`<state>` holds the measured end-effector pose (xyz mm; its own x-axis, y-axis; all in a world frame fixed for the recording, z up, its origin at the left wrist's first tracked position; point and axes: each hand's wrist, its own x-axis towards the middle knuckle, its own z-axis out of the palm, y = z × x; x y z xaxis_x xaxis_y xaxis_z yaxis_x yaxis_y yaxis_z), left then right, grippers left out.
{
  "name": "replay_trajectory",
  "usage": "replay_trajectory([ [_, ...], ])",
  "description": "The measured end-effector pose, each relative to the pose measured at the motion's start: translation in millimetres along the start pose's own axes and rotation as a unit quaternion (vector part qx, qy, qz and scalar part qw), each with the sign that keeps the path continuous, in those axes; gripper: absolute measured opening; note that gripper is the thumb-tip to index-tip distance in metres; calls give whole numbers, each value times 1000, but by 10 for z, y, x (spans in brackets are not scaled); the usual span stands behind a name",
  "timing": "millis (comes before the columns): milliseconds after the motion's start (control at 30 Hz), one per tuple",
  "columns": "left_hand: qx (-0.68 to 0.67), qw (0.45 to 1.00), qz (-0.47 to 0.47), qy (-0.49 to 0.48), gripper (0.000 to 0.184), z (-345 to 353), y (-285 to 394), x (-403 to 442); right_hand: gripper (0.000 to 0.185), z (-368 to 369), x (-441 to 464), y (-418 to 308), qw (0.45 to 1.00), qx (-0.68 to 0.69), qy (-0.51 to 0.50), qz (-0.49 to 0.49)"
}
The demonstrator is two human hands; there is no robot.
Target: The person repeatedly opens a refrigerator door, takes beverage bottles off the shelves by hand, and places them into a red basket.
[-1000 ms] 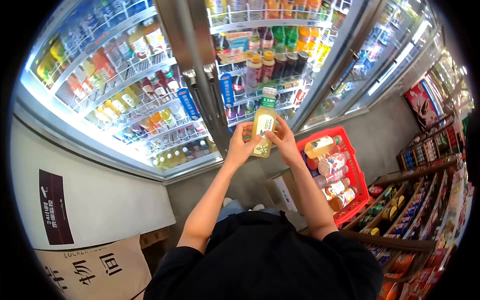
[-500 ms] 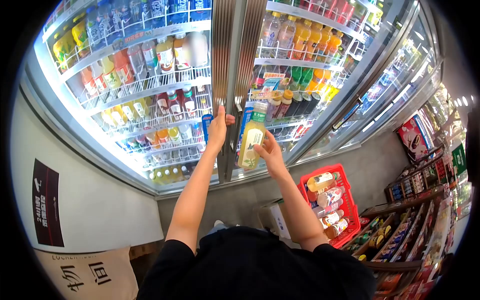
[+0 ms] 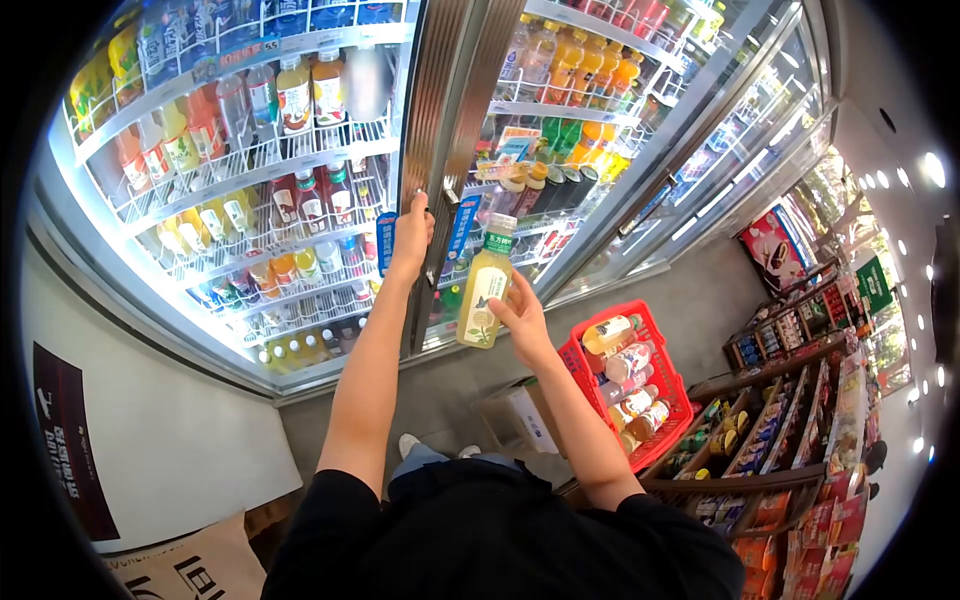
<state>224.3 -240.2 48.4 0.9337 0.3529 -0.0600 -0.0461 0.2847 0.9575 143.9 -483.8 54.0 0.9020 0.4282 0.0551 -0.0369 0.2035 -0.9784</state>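
My right hand (image 3: 522,318) is closed around the lower part of a tea bottle (image 3: 487,290), pale yellow with a green neck band and a leaf print. The bottle leans slightly, cap uppermost, in front of the fridge. My left hand (image 3: 410,240) is at the metal edge of the left fridge door (image 3: 425,110), its fingers curled round the handle side. Part of those fingers is hidden behind the edge. A blue sticker (image 3: 386,243) shows beside that hand, and another blue sticker (image 3: 463,228) is on the right door.
A red basket (image 3: 668,366) with several bottled drinks stands at my right, beside a cardboard box (image 3: 520,418). Snack shelves (image 3: 760,480) line the right side. Rows of drinks fill the lit fridge shelves (image 3: 300,155). A white panel (image 3: 150,400) borders the left.
The view has shifted, so the fridge and basket appear further left. The tea bottle stays in my right hand. My left hand's fingers have curled in at the door edge.
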Motion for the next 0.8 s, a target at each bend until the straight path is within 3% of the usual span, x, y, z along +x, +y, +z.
replay_trajectory([
  [100, 44, 996, 1, 72, 63, 68, 5, -37, 76, -2, -170, 2, 1000, -5, 11, -10],
  [333, 37, 995, 5, 88, 56, 153, 56, -144, 74, -45, -454, -71, 999, -15, 31, -12],
  [467, 49, 992, -3, 118, 55, 219, 76, -260, 77, -194, -496, -139, 999, -17, -8, -44],
  [667, -9, 999, 11, 43, 56, 242, -71, -1035, 79, -358, -530, -297, 999, -3, -31, -20],
  [800, 1, 998, 22, 53, 54, 279, -123, -1676, 78, -493, -654, -274, 998, 17, -53, -31],
])
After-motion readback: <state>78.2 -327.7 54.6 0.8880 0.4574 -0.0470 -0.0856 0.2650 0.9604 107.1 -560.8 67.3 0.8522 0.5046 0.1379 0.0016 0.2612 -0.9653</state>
